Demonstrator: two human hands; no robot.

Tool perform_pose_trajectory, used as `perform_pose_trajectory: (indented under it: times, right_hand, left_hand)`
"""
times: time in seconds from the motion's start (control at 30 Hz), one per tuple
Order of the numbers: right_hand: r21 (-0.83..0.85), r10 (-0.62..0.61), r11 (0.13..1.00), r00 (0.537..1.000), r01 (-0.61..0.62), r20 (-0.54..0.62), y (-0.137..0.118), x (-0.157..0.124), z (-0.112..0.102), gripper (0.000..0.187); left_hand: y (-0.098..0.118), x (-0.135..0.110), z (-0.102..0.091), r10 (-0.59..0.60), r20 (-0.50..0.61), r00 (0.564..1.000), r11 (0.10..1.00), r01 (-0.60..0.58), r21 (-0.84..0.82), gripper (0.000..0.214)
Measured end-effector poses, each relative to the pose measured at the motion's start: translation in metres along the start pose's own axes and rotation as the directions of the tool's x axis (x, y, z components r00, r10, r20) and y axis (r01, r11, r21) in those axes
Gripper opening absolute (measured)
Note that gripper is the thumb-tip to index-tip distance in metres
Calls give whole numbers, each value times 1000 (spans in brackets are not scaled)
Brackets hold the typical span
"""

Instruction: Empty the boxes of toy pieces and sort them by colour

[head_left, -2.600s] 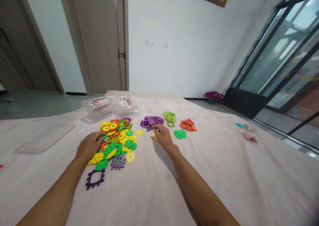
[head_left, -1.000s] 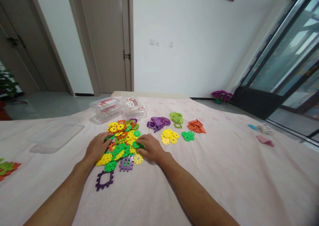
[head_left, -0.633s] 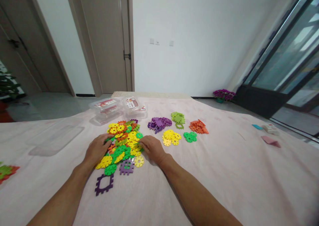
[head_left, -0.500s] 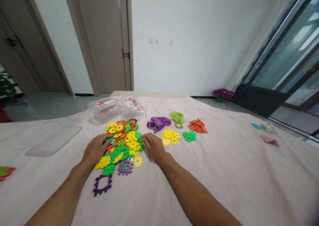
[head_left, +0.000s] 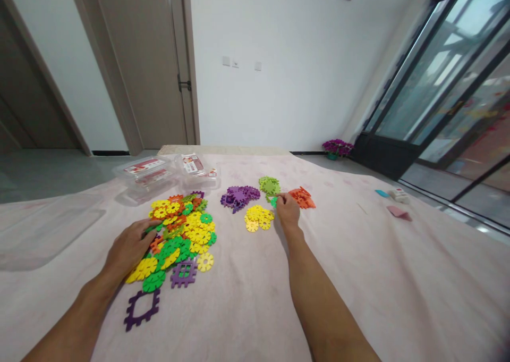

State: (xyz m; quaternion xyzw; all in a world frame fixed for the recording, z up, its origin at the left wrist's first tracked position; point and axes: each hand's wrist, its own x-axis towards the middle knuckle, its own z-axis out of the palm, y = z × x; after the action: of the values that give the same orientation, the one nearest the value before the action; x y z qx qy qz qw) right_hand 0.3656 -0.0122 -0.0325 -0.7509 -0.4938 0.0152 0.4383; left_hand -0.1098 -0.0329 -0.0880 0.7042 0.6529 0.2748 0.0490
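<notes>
A heap of mixed plastic building discs (head_left: 194,225), mostly yellow and green with orange and purple ones, lies on the cloth. My left hand (head_left: 131,245) rests at the heap's left edge, thumb and fingers apart beside a partly covered green piece. Farther right, my right hand (head_left: 288,211) pinches a green disc (head_left: 273,201) over the sorted pieces, hiding the green pile below it. Around that hand are a yellow pile (head_left: 258,218), a light green pile (head_left: 270,185), an orange pile (head_left: 303,198) and a purple pile (head_left: 239,196).
Clear plastic boxes (head_left: 149,173) with labels stand behind the heap, and a transparent lid or tray (head_left: 48,234) lies at the left. A purple square frame (head_left: 142,310) is near the front. Toward the right are a pink cloth piece (head_left: 398,213) and a small white box (head_left: 398,194).
My right hand has moved from the heap's right side across to the sorted piles, carrying a green disc. My left hand stays at the heap. The view has turned slightly right.
</notes>
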Motion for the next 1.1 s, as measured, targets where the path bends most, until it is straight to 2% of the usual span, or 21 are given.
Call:
perform_pose_trajectory:
  times: [0.17,0.27,0.37,0.53,0.6,0.67,0.73,0.8,0.9,1.0,1.1]
  right_hand:
    - [-80,141,986,987,-147,-71,25,9,-19,30]
    - [-89,136,985,981,-150,-141,29,12,-21,32]
    - [-97,85,990,982,-102,-171,28,10,-18,34]
    - [-255,18,967,999,-26,-32,28,2,-13,28]
    - [-276,-14,961,1000,8,-18,25,0,-12,26]
    - [-247,-86,966,995,72,-48,16,-2,-8,25]
    - [-154,-200,969,979,192,-38,0,-8,1,24]
    - [-12,-341,940,939,342,48,-23,-21,14,22]
    - [151,-539,842,815,517,213,-58,-51,35,20]
    - [236,-679,731,650,640,342,-84,-82,52,30]
    - [291,-772,614,483,734,413,-96,-99,63,47]
  left_hand:
    - [1,0,-1,-5,24,1000,1000,5,-4,44]
    - [1,0,-1,-5,24,1000,1000,5,1,45]
    - [1,0,-1,-7,17,1000,1000,6,8,45]
    - [0,0,1,-3,19,1000,1000,3,4,45]
    - [0,0,1,0,16,1000,1000,0,-2,46]
    - [1,-1,1,1,16,1000,1000,-1,-8,46]
    - [4,-1,-1,-2,24,1000,1000,2,-7,46]
    - [7,-2,-3,-9,30,1000,1000,9,-1,47]
    - [12,-2,-6,-25,28,999,1000,25,5,46]
    - [13,-3,-7,-30,31,999,1000,30,3,46]
    - [13,-3,-7,-25,33,999,1000,25,2,45]
